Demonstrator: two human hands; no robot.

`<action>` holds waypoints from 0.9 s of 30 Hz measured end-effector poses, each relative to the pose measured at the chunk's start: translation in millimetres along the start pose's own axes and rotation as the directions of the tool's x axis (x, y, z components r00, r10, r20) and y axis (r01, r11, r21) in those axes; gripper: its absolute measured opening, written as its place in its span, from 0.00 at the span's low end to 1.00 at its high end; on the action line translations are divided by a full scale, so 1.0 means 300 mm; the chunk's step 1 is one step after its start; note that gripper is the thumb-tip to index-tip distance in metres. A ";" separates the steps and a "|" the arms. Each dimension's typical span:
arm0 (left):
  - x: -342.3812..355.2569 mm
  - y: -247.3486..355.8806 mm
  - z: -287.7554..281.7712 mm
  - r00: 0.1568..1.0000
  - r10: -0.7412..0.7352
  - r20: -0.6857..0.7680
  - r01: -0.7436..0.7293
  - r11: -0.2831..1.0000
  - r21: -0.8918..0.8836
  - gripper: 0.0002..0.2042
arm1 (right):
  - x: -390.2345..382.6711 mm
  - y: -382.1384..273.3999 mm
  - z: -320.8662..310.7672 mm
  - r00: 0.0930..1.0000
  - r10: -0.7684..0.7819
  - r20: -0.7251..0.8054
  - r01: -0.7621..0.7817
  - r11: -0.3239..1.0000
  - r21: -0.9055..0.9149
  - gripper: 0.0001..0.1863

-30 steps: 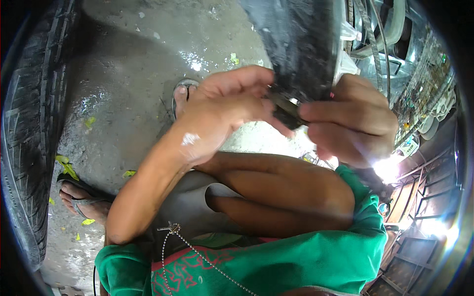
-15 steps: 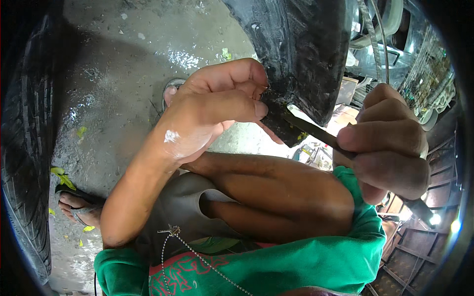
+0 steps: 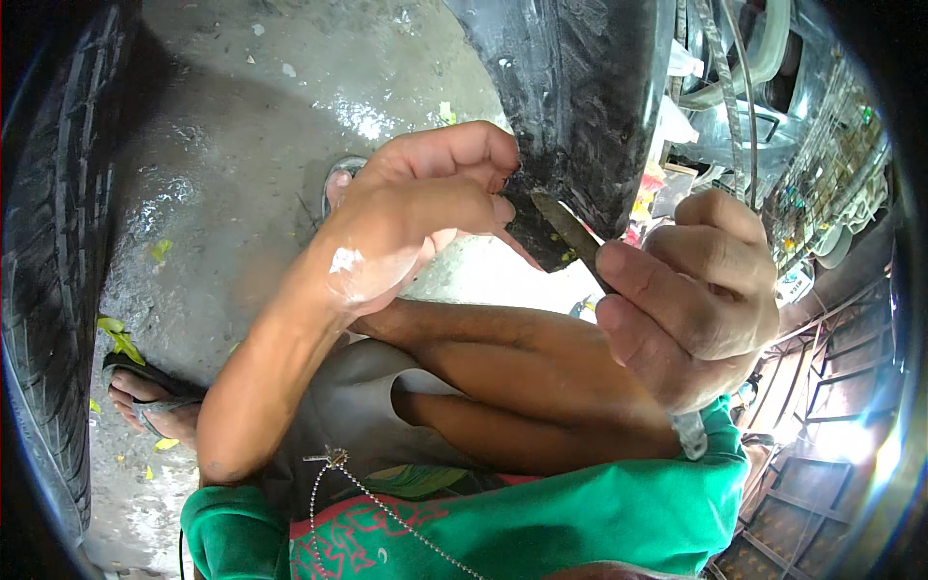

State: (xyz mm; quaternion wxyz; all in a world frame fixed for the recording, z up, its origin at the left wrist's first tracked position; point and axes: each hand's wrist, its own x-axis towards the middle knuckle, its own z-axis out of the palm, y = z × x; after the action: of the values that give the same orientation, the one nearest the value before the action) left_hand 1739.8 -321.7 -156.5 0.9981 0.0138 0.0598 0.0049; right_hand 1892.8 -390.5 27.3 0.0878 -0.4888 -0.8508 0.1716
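Observation:
A narrow dark tool [image 3: 570,232], flat and rough like a file or scraper blade, is gripped in my right hand [image 3: 691,295]. Its tip lies against a black rubber-like piece [image 3: 532,232] with small yellow specks. The fingertips of my left hand [image 3: 416,188] pinch the near edge of that piece, and a whitish smear marks the wrist. Just beyond, a large black rubber tube or tyre [image 3: 590,97] with dusty white scuffs hangs down. Whether the speckled piece is joined to it I cannot tell.
Along the left side stands a treaded tyre [image 3: 58,242]. Wet grey concrete floor [image 3: 242,126] with scattered leaves lies beneath. My bent leg [image 3: 522,387] is below my hands. At right are a wire rack [image 3: 831,164] and hanging cables [image 3: 730,87].
My right hand has shifted left, closer to my left hand, and turned slightly. The tool's tip has slid up and left along the black piece. My left hand is almost unmoved.

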 end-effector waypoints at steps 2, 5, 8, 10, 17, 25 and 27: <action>0.011 0.004 0.001 0.998 -0.040 0.050 0.046 0.990 -0.131 0.11 | -0.003 -0.023 -0.030 1.000 0.002 0.024 0.000 0.998 -0.056 0.13; 0.008 0.027 0.016 0.997 -0.040 0.066 0.049 0.989 -0.138 0.09 | -0.010 -0.045 -0.028 1.000 -0.001 0.007 0.003 0.985 -0.173 0.12; 0.018 0.023 0.028 0.999 0.016 0.052 -0.013 0.998 -0.058 0.08 | -0.023 -0.045 -0.044 0.982 0.129 -0.137 -0.139 0.988 -0.068 0.10; 0.016 0.070 0.082 0.998 -0.058 -0.021 0.061 0.988 0.144 0.07 | -0.058 0.024 -0.037 0.962 0.081 -0.261 -0.081 0.997 0.007 0.11; 0.023 0.086 -0.010 1.000 0.000 -0.026 0.008 0.943 0.333 0.13 | -0.088 0.062 -0.102 0.951 0.196 -0.239 -0.142 0.963 0.228 0.20; -0.125 0.128 -0.018 0.885 0.409 0.221 -0.427 0.526 0.736 0.21 | -0.069 0.067 -0.121 0.946 0.325 -0.024 -0.284 0.858 0.428 0.14; -0.109 0.131 0.019 0.885 0.349 0.308 -0.425 0.334 0.841 0.18 | -0.053 0.091 -0.135 0.948 0.293 0.126 -0.319 0.860 0.399 0.17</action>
State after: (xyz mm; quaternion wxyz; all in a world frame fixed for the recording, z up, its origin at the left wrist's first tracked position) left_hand 1707.5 -283.0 -145.8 0.8081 0.5506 0.0121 0.2088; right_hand 1935.5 -383.1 55.0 0.1353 -0.5824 -0.7088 0.3744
